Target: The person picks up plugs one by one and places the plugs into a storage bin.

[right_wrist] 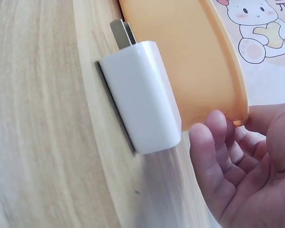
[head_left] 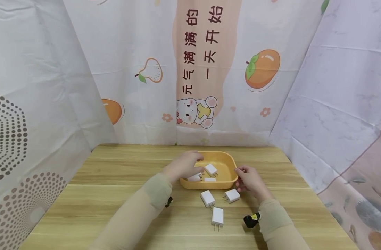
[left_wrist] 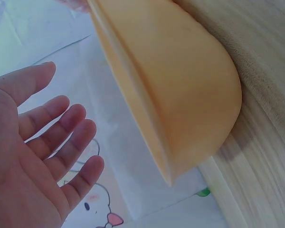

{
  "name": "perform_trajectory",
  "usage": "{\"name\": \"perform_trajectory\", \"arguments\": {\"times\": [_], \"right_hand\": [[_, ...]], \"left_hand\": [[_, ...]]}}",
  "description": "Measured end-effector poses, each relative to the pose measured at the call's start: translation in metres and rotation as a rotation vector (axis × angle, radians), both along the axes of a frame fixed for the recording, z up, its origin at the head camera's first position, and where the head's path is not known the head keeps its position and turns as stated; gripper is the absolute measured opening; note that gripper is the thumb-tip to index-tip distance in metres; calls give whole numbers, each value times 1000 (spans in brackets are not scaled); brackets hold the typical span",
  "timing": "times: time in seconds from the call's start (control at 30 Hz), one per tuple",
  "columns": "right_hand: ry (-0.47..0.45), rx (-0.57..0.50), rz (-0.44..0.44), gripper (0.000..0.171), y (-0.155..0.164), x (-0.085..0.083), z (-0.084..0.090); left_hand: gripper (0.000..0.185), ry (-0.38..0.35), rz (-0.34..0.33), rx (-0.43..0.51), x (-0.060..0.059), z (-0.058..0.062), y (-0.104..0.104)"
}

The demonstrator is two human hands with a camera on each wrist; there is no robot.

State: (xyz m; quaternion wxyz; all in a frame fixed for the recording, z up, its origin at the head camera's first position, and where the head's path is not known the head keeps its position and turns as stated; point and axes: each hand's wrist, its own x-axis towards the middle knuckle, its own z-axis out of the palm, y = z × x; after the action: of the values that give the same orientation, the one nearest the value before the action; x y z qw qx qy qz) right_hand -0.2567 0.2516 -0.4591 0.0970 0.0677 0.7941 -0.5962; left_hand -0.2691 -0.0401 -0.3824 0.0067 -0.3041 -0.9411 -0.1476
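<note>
A yellow plastic basket (head_left: 209, 185) stands on the wooden table, with white plug chargers inside, one of them a charger (head_left: 210, 169) near its middle. Over the basket's left end, my left hand (head_left: 184, 166) hovers with spread, slightly bent fingers; the left wrist view shows its palm bare. At the opposite end my right hand (head_left: 250, 180) pinches the basket's rim between thumb and fingers, as the right wrist view confirms. In front of the basket lie three more chargers: one charger (head_left: 207, 198), another charger (head_left: 232, 196) beside the right hand, and a nearest charger (head_left: 217, 216).
The wooden table (head_left: 121, 194) reaches back to a printed curtain (head_left: 159, 104). More cloth hangs along the left and right sides. A black wrist device (head_left: 251, 220) sits by the right sleeve.
</note>
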Motion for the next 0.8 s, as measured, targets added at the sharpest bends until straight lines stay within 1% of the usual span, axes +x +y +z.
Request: {"name": "perform_trajectory", "arguments": {"times": [0.23,0.3,0.4,0.57,0.7,0.8], "right_hand": [[45,65,18,39,6,1,5],[59,91,15,41,10,1,8],[77,131,12,43,15,3,15],[108,171,28,46,22,7,27],[140,205,59,47,28,10,38],[173,277,78,49,31,13,48]], "left_hand": [[43,-8,5,129,7,5,-17],[43,-8,20,160,9,6,-21],[45,-5,36,204,11,5,-27],[50,-40,71,300,17,2,-33],[51,-76,132,411,22,-1,-36],[49,-90,200,494,23,-4,-38]]}}
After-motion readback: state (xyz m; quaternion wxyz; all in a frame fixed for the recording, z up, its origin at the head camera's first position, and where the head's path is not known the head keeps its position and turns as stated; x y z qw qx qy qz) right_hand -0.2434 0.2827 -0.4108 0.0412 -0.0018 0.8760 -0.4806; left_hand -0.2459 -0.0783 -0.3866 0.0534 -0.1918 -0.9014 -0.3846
